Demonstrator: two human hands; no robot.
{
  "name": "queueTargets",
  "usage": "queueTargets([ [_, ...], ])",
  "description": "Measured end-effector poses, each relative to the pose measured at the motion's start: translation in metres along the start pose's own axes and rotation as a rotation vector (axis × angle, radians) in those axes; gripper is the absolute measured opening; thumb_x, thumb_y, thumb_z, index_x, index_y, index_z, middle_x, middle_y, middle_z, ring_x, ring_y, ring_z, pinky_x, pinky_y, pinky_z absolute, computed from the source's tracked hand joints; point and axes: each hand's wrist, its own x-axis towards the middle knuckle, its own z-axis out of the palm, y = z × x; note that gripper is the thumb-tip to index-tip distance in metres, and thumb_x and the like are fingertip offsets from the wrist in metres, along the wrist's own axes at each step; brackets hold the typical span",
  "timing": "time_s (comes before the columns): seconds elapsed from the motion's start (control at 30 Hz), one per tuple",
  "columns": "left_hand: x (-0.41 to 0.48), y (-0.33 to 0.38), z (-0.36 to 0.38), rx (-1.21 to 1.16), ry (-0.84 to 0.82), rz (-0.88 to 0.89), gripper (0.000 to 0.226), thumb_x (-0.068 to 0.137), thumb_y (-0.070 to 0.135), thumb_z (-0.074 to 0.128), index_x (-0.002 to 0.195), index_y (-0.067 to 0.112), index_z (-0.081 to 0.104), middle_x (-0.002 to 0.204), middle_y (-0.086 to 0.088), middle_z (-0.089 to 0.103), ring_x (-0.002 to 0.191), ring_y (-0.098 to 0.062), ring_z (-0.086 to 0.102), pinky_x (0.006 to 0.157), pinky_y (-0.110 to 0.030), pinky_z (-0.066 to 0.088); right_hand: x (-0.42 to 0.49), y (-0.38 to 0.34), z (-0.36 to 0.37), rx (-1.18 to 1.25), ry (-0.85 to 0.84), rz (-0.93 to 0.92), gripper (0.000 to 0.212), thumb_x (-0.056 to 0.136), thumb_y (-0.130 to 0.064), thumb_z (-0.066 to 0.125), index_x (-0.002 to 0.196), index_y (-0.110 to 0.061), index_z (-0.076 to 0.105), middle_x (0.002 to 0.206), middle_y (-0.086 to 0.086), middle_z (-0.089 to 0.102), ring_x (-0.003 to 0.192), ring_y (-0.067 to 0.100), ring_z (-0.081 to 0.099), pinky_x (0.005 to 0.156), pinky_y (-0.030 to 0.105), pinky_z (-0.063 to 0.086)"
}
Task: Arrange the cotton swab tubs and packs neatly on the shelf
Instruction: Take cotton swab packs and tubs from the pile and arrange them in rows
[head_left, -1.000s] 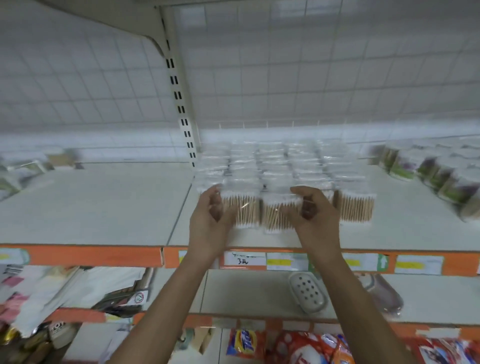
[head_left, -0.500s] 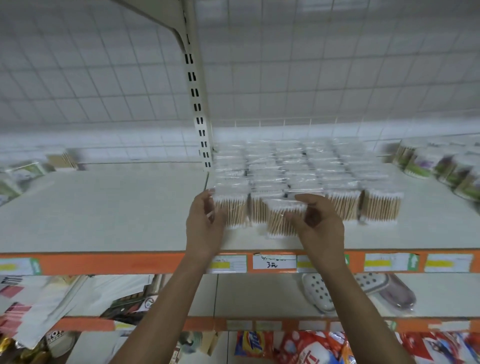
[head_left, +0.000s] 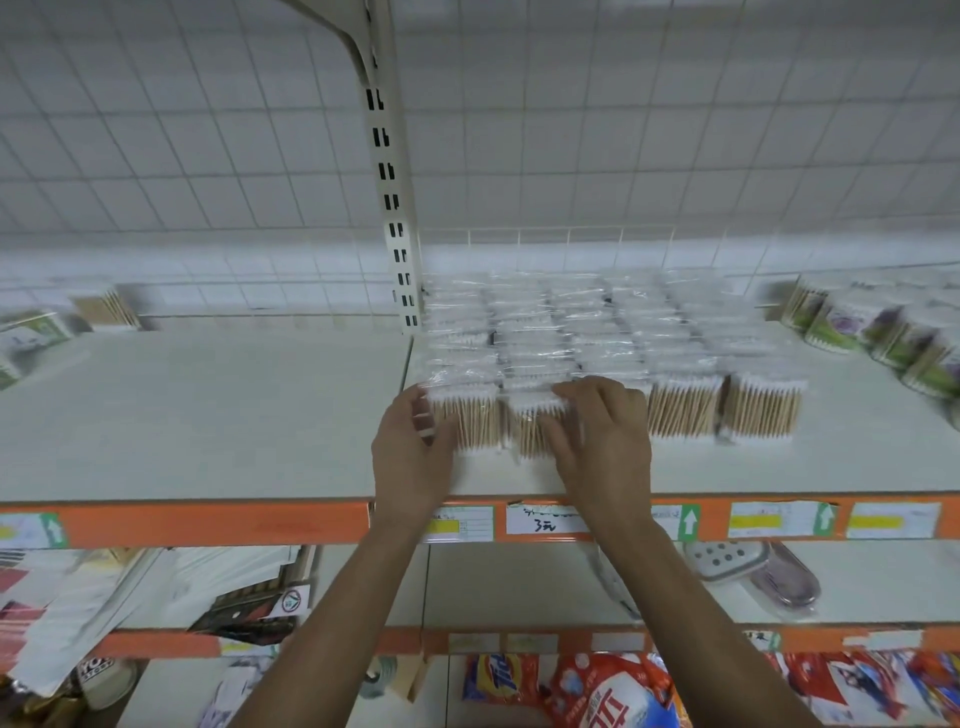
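Note:
Clear packs of wooden cotton swabs stand in several rows on the white shelf, right of the upright post. My left hand cups the left edge of the leftmost front pack. Over the neighbouring front pack, which sits slightly forward of its row, my right hand lies with its fingers spread on the pack's top and right side. Labelled cotton swab tubs lie in a line at the far right of the shelf.
Loose swab boxes sit at the shelf's far left, with bare shelf between them and the packs. An orange price rail edges the shelf. Below are a soap dish, bags and detergent packets.
The pack held between both hands has gone back into the front row. My right hand has moved over its top, my left hand has shifted to the leftmost pack. The view has moved left.

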Motion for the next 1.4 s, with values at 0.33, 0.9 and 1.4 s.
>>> queueTargets([
  [0.33, -0.004, 0.004, 0.001, 0.158, -0.028, 0.076, 0.032, 0.088, 0.017, 0.061, 0.119, 0.013, 0.057, 0.107, -0.003, 0.055, 0.091, -0.009, 0.05, 0.067, -0.002, 0.033, -0.003, 0.003, 0.005, 0.084, -0.025, 0.109, 0.028, 0.079, -0.01, 0.073, 0.106, -0.008, 0.064, 0.118, 0.014, 0.048, 0.082, 0.026, 0.06, 0.074, 0.03, 0.051],
  [0.9, -0.002, -0.001, 0.002, 0.235, -0.099, 0.114, 0.013, 0.084, 0.017, 0.061, 0.095, 0.012, 0.057, 0.092, -0.002, 0.057, 0.086, -0.011, 0.048, 0.065, -0.009, 0.034, -0.01, -0.004, 0.015, 0.071, 0.015, 0.115, 0.034, 0.082, -0.004, 0.067, 0.115, -0.006, 0.058, 0.123, 0.016, 0.043, 0.096, 0.025, 0.055, 0.081, 0.03, 0.049],
  [1.4, 0.0, 0.0, -0.013, 0.274, -0.054, 0.364, 0.056, 0.087, 0.018, 0.057, 0.137, -0.001, 0.039, 0.135, -0.022, 0.041, 0.125, -0.036, 0.04, 0.102, -0.026, 0.028, -0.007, -0.05, 0.025, -0.019, 0.126, 0.031, 0.026, 0.084, -0.011, 0.059, 0.11, -0.008, 0.061, 0.119, 0.017, 0.051, 0.107, 0.025, 0.044, 0.082, 0.039, 0.047],
])
